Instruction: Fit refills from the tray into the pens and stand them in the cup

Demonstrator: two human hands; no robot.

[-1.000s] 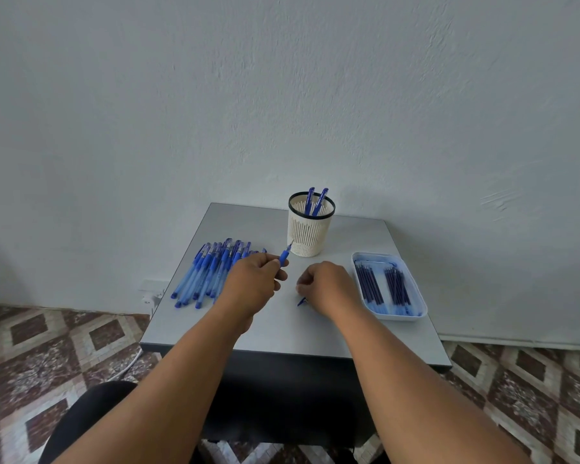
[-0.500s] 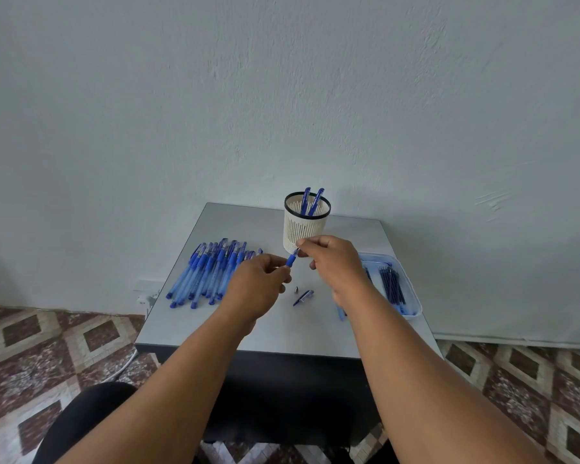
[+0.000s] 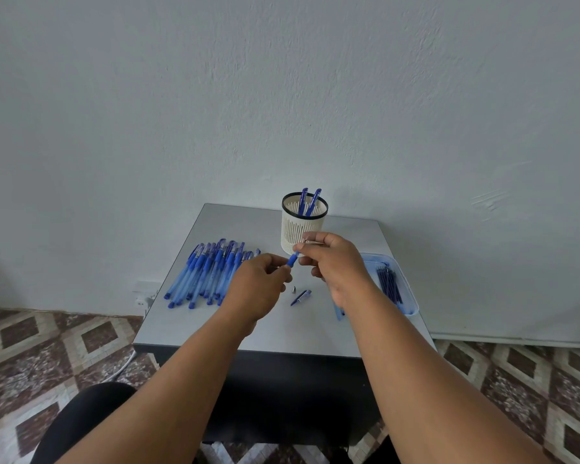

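**Two pens in the cup, one open in the hands, a whole pile to go**

Two blue capped pens point(image 3: 309, 201) stand leaning in the white slotted plastic cup with a black rim point(image 3: 302, 229) at the back of the grey desk point(image 3: 282, 333). That is all the finished work the head view shows.

One pen is in hand. The left hand point(image 3: 258, 289) has its grip closed round a translucent blue pen barrel with a darker rubber sleeve point(image 3: 292, 260), only the front end of which pokes out past the fingers. The right hand point(image 3: 335, 262) meets that end with thumb and forefinger pinched together just above it; something thin seems to be held there, likely a refill or the barrel's mouth, but it is too small to tell. On the desk just below the hands lie a small grey metal tip cone point(image 3: 294, 290) and a blue pen cap with a clip point(image 3: 301, 297), apart from each other, so this pen is dismantled and, by my reading, at the refill stage.

To the left lies a fanned heap of blue translucent pens point(image 3: 208, 272), far more than the two in the cup. To the right, partly behind the right forearm, the pale blue shallow plastic tray point(image 3: 411, 296) holds a bundle of dark blue refills point(image 3: 389, 286). The job looks barely begun: this pen needs its tip and cap back on before going into the cup, then the heap follows.
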